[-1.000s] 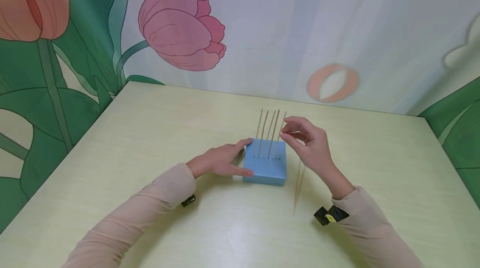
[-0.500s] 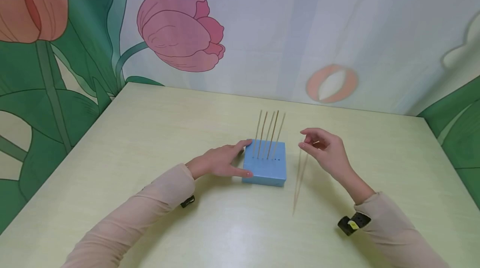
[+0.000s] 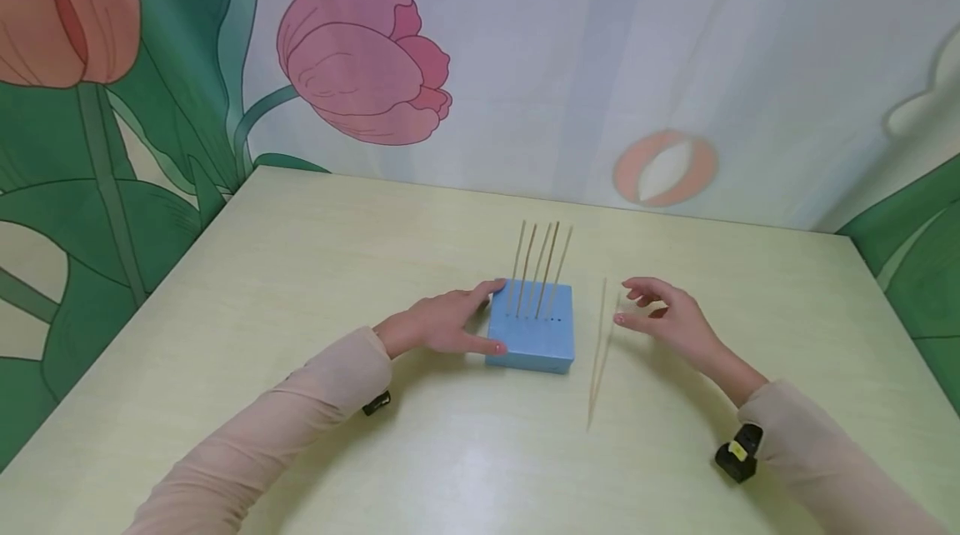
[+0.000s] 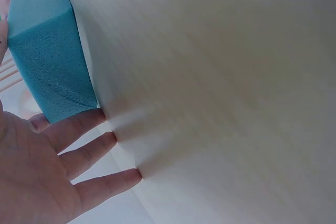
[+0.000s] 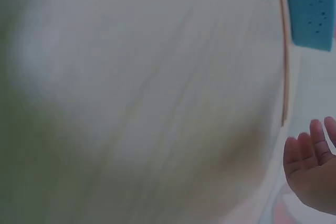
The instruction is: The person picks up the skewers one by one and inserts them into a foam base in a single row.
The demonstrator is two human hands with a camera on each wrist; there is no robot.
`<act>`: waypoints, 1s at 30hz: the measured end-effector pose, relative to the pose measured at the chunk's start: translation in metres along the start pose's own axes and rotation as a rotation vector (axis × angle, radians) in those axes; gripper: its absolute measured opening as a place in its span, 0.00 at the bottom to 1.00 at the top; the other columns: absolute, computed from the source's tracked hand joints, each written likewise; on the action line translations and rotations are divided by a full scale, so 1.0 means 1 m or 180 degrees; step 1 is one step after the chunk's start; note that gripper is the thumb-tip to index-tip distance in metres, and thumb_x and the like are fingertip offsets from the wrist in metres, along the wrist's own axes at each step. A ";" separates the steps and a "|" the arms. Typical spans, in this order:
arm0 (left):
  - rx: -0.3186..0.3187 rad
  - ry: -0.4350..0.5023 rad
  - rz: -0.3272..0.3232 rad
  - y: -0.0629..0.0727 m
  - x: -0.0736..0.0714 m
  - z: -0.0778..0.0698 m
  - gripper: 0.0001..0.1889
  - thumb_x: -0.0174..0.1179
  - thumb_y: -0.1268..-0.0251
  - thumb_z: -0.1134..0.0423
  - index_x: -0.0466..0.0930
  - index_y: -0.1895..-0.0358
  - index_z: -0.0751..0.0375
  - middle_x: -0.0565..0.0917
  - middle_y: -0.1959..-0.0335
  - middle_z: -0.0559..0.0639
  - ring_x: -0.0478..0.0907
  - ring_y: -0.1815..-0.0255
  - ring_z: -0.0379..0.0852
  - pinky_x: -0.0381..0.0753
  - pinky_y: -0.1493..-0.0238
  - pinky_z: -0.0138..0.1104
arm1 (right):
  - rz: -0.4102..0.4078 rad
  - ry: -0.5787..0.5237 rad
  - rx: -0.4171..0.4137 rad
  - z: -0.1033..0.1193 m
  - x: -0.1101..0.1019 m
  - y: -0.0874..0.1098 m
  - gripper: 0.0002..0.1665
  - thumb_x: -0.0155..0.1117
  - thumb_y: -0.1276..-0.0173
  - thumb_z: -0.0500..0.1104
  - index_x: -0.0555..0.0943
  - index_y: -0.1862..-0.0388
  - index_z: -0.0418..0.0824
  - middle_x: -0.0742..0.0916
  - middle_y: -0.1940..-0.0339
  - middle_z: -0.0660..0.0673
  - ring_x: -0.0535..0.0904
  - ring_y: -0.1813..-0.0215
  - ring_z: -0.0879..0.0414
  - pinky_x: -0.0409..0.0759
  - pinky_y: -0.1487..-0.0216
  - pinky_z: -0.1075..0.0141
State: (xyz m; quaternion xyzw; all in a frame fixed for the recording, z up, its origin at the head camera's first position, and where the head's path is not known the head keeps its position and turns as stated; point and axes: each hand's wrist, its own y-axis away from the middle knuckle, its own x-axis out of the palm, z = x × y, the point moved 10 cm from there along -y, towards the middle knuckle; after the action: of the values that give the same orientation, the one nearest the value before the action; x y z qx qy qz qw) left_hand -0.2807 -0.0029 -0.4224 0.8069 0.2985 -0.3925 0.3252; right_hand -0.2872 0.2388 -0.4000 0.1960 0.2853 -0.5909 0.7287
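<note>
A light-blue foam block (image 3: pixel 531 345) sits on the table with several thin wooden skewers (image 3: pixel 552 260) standing in its holes. My left hand (image 3: pixel 448 320) holds its left side between thumb and index finger, thumb at the near corner, index at the far one. In the left wrist view, the other fingers (image 4: pixel 86 156) spread straight, tips at the tabletop. Right of the block, two loose skewers (image 3: pixel 600 343) lie in a narrow V, near ends together. At the far end of the right one is my right hand (image 3: pixel 671 322), thumb and index finger apart, nothing gripped.
Small dark holes (image 3: pixel 556 319) without skewers show at the right end of the block's row. The pale wooden table (image 3: pixel 360 218) extends all around. Behind it hangs a cloth (image 3: pixel 525 77) printed with flowers. A black wrist camera (image 3: pixel 738 453) sits under the right sleeve.
My right hand has let go of the rightmost standing skewer and moved right and nearer, over to the loose skewers. The left hand and block have stayed in place.
</note>
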 end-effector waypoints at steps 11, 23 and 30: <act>-0.0016 0.0011 0.0020 0.001 0.002 0.000 0.50 0.55 0.48 0.33 0.38 0.28 0.47 0.61 0.32 0.52 0.60 0.34 0.50 0.66 0.46 0.46 | 0.0421 0.0566 0.0279 -0.031 0.013 -0.003 0.50 0.71 0.49 0.55 0.61 0.35 0.31 0.69 0.46 0.31 0.59 0.47 0.39 0.63 0.53 0.48; -0.0015 -0.0009 0.0012 0.000 0.001 0.001 0.50 0.54 0.48 0.33 0.39 0.28 0.49 0.61 0.32 0.53 0.60 0.34 0.50 0.67 0.47 0.47 | 0.0368 0.1013 0.0282 -0.033 0.021 -0.007 0.55 0.72 0.54 0.61 0.61 0.34 0.34 0.63 0.42 0.27 0.53 0.43 0.32 0.55 0.51 0.40; -0.0056 -0.0012 0.0014 0.001 0.000 0.000 0.50 0.54 0.48 0.33 0.38 0.28 0.47 0.60 0.32 0.52 0.60 0.34 0.50 0.67 0.46 0.47 | 0.0389 0.1006 0.0217 -0.030 0.021 -0.008 0.52 0.72 0.52 0.58 0.62 0.35 0.34 0.64 0.44 0.28 0.55 0.44 0.33 0.57 0.52 0.41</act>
State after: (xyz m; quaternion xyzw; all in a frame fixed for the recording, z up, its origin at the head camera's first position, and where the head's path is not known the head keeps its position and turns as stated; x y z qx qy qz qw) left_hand -0.2798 -0.0039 -0.4219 0.8039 0.2996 -0.3906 0.3337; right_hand -0.2974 0.2402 -0.4364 0.3280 0.3638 -0.5167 0.7022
